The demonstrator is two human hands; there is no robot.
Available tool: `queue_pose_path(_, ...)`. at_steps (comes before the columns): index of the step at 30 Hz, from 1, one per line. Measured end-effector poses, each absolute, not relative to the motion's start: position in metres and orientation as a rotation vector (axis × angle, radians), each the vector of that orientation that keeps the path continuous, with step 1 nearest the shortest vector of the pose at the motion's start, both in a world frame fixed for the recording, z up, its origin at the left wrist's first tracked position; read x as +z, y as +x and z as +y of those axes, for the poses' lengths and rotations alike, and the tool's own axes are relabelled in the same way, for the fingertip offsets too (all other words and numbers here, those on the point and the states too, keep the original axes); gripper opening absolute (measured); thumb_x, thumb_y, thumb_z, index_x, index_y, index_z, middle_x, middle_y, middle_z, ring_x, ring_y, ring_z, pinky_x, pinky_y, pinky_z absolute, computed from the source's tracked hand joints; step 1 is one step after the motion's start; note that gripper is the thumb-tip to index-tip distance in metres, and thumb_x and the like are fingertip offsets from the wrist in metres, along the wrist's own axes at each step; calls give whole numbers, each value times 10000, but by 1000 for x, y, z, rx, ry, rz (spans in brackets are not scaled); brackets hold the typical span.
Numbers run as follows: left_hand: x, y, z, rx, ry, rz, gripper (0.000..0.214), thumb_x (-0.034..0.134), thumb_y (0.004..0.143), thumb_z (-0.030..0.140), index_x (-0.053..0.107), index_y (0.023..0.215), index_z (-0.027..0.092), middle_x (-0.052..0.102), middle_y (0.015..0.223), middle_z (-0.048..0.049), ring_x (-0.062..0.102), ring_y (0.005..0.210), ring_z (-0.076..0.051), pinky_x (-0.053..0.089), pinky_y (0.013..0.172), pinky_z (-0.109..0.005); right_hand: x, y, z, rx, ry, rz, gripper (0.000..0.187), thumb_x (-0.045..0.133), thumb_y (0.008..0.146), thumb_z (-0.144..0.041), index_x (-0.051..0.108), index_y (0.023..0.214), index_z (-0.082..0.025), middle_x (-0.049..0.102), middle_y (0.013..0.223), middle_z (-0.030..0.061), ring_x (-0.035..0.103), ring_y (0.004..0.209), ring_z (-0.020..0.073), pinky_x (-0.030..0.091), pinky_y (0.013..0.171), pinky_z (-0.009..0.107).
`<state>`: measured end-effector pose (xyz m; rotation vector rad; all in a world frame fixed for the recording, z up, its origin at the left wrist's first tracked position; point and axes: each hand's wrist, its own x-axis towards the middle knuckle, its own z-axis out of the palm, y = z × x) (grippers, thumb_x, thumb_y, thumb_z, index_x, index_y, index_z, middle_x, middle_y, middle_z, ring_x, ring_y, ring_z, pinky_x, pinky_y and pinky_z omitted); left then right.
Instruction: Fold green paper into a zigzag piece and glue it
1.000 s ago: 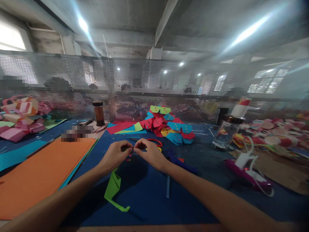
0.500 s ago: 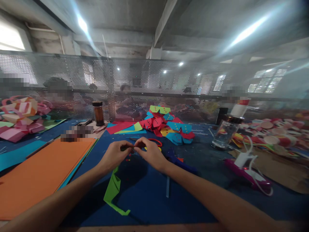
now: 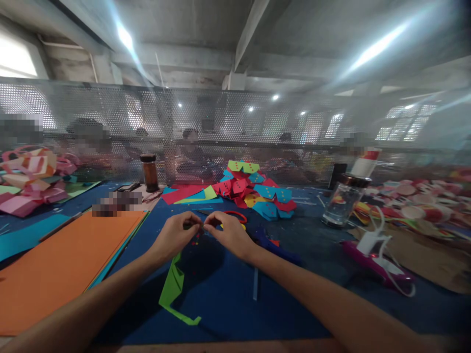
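Observation:
My left hand (image 3: pixel 175 234) and my right hand (image 3: pixel 228 232) meet fingertip to fingertip above the blue table (image 3: pixel 228 294). Both pinch something tiny between thumb and forefinger; it is too small to name. A folded green paper piece (image 3: pixel 174 291) lies on the table just below my left wrist. Behind my right hand lie red-handled scissors (image 3: pixel 235 215), partly hidden by the fingers.
A stack of orange sheets (image 3: pixel 62 264) lies at the left. A pile of folded red, blue and yellow paper pieces (image 3: pixel 257 191) sits behind the hands. A brown jar (image 3: pixel 150 172), a glass jar (image 3: pixel 342 203) and a purple glue gun (image 3: pixel 379 260) stand around. A perforated metal screen (image 3: pixel 221 127) backs the table.
Almost nothing has moved; the hands stay pinched together and the green paper has shifted very slightly.

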<state>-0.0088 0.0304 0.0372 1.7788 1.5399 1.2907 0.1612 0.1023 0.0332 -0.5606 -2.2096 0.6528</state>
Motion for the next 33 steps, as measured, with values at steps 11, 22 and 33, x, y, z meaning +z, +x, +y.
queue_pose_path(11,40,-7,29,1263,1839,1532,139,536,755,203,668,799,197,734,785,-15,681,767,-187,504,682,-276,30,161,104,422,-507,-2291,66,579,830,-129,575,794,-184,606,769,1,558,740,148,413,707,271)
queue_pose_path(22,38,-11,31,1263,1858,1573,133,545,774,211,673,804,198,725,774,-8,671,752,-183,485,672,-269,29,162,106,524,-523,-2300,46,577,880,-165,606,852,-188,642,837,21,589,814,168,431,754,289)
queue_pose_path(33,36,-11,32,1228,1880,1559,171,523,796,227,685,834,189,720,756,-6,659,712,-175,461,648,-262,27,162,109,449,-523,-2339,86,550,878,-118,588,852,-192,637,860,15,570,812,160,397,745,278)
